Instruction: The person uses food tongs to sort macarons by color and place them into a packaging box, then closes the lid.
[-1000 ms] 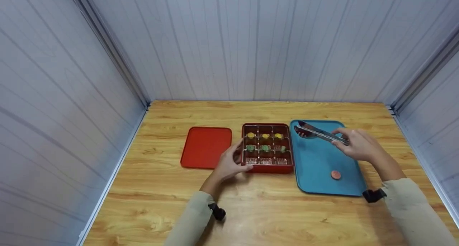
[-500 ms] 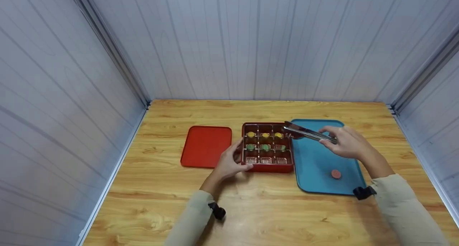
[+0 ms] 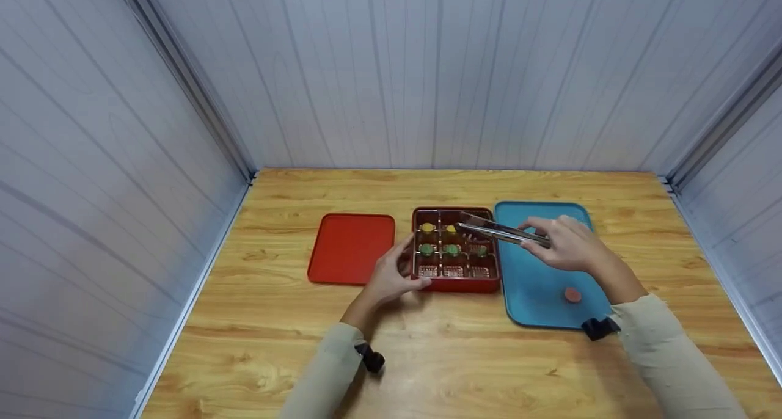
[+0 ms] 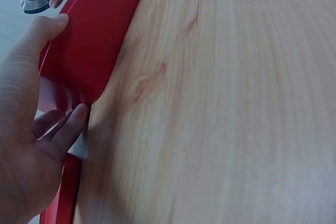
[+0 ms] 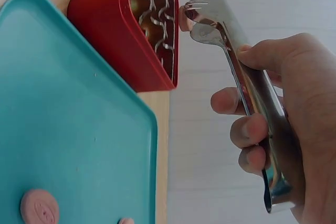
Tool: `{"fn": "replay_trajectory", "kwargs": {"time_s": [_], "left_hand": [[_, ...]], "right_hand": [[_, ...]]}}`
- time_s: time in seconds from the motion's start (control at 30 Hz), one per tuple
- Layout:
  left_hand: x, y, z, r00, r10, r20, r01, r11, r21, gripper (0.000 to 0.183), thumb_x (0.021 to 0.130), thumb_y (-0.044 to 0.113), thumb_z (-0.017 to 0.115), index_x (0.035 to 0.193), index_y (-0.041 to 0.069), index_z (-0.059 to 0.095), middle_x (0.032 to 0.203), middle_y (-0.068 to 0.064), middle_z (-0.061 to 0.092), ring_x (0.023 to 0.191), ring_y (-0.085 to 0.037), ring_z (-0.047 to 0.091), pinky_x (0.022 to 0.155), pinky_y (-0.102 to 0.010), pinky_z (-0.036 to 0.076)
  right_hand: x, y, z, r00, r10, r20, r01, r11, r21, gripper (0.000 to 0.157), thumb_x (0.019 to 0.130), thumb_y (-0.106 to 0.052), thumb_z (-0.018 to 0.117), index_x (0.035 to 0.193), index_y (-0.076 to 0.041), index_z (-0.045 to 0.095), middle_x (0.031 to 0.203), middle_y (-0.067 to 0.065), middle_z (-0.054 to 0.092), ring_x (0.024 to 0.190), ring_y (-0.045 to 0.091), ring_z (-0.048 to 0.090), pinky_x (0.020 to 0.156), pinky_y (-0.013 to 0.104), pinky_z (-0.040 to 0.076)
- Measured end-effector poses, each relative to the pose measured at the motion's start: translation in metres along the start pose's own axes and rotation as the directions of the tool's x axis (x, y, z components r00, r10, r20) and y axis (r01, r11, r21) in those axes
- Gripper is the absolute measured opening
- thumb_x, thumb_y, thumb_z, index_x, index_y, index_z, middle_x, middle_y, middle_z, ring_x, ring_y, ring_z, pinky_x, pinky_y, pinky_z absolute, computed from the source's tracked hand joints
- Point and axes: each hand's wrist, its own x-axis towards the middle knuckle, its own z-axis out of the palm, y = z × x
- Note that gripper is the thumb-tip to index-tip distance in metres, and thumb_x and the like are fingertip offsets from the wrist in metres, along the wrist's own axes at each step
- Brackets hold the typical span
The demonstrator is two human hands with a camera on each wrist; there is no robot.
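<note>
My left hand (image 3: 391, 275) grips the near left corner of a red compartment box (image 3: 461, 286), thumb on the front and fingers around the side. In the head view, yellow pieces (image 3: 427, 228) lie in the back row and green pieces (image 3: 452, 250) in the middle row. My right hand (image 3: 565, 245) holds metal tongs (image 3: 504, 231) across the box's right side. Between the tong tips, a small pink piece (image 5: 185, 20) shows in the right wrist view. The tongs cover the back right compartments in the head view.
A blue tray (image 3: 531, 303) stands right of the box, bearing a round pink piece (image 3: 572, 295) with a stamped pattern (image 5: 39, 206). A second pink piece (image 5: 126, 221) shows at the right wrist view's bottom edge. The red lid (image 3: 354, 248) lies left.
My right hand has moved left with the tongs, taking their tips from above the blue tray to over the box. My left hand has stayed at the box corner.
</note>
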Motion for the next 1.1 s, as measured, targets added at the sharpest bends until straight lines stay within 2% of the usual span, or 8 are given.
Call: {"fn": "replay_trajectory", "kwargs": {"time_s": [0.17,0.3,0.4,0.57,0.63,0.8,0.93,1.1], "left_hand": [[0.001,0.001,0.0,1.0,0.001,-0.007,-0.001,1.0,-0.002,0.115,0.083,0.028,0.1,0.176,0.009,0.037,0.167,-0.029,0.056,0.152,-0.047,0.058,0.126,-0.054,0.055],[0.001,-0.002,0.001,1.0,0.006,-0.02,-0.005,0.999,0.043,0.116,0.082,0.034,0.101,0.176,0.012,0.039,0.168,-0.028,0.055,0.155,-0.047,0.056,0.129,-0.058,0.052],[0.003,-0.011,0.003,0.999,0.038,-0.033,-0.036,0.997,0.073,0.112,0.084,0.039,0.1,0.175,0.014,0.041,0.166,-0.026,0.058,0.151,-0.044,0.06,0.125,-0.053,0.056],[0.004,-0.012,0.003,0.999,0.044,-0.03,-0.042,0.998,0.051,0.111,0.084,0.038,0.099,0.176,0.015,0.041,0.166,-0.027,0.058,0.149,-0.044,0.062,0.123,-0.05,0.059],[0.002,-0.003,0.001,1.0,0.021,-0.016,-0.02,1.0,0.023,0.115,0.082,0.033,0.101,0.176,0.013,0.039,0.168,-0.028,0.056,0.152,-0.048,0.059,0.127,-0.055,0.054],[0.002,0.002,-0.001,1.0,-0.009,-0.006,0.009,1.0,0.016,0.115,0.082,0.027,0.101,0.177,0.012,0.037,0.17,-0.026,0.055,0.157,-0.046,0.054,0.133,-0.058,0.047],[0.001,0.002,0.0,1.0,-0.005,-0.007,0.005,1.0,-0.007,0.115,0.082,0.024,0.101,0.177,0.011,0.037,0.168,-0.027,0.056,0.154,-0.046,0.058,0.13,-0.055,0.05],[0.003,-0.005,0.001,0.999,0.029,-0.019,-0.029,1.0,0.008,0.113,0.084,0.033,0.101,0.176,0.011,0.039,0.165,-0.028,0.057,0.149,-0.045,0.062,0.123,-0.049,0.058]], "right_hand": [[0.005,-0.009,0.007,1.0,-0.03,0.004,0.03,0.999,0.021,0.027,0.11,-0.027,0.073,0.132,-0.011,0.078,0.058,-0.005,0.056,0.045,0.001,0.029,0.048,0.022,0.022],[0.007,-0.015,0.012,0.999,-0.044,0.004,0.044,0.998,0.033,0.027,0.11,-0.026,0.074,0.132,-0.011,0.078,0.058,-0.006,0.055,0.046,0.001,0.029,0.048,0.021,0.021],[0.009,-0.019,0.016,0.998,-0.061,-0.002,0.061,0.997,0.044,0.028,0.109,-0.025,0.074,0.132,-0.01,0.078,0.057,-0.006,0.052,0.046,0.001,0.027,0.049,0.021,0.018],[0.01,-0.026,0.024,0.996,-0.086,-0.002,0.086,0.995,0.058,0.029,0.11,-0.026,0.074,0.135,-0.011,0.077,0.054,-0.009,0.04,0.045,0.001,0.02,0.05,0.021,0.014],[0.011,-0.029,0.027,0.996,-0.085,0.005,0.085,0.994,0.065,0.03,0.11,-0.026,0.073,0.136,-0.011,0.077,0.055,-0.011,0.034,0.046,0.002,0.018,0.05,0.021,0.014],[0.013,-0.034,0.035,0.996,-0.091,0.014,0.089,0.99,0.111,0.03,0.11,-0.026,0.073,0.136,-0.011,0.077,0.055,-0.014,0.03,0.047,0.0,0.017,0.051,0.021,0.016],[0.015,-0.036,0.042,0.996,-0.089,0.022,0.085,0.987,0.137,0.03,0.11,-0.026,0.073,0.135,-0.011,0.077,0.054,-0.012,0.036,0.046,0.0,0.018,0.05,0.021,0.018],[0.016,-0.036,0.05,0.994,-0.101,0.032,0.094,0.981,0.172,0.028,0.11,-0.026,0.072,0.133,-0.011,0.077,0.065,-0.004,0.067,0.045,-0.003,0.022,0.049,0.02,0.019]]}}
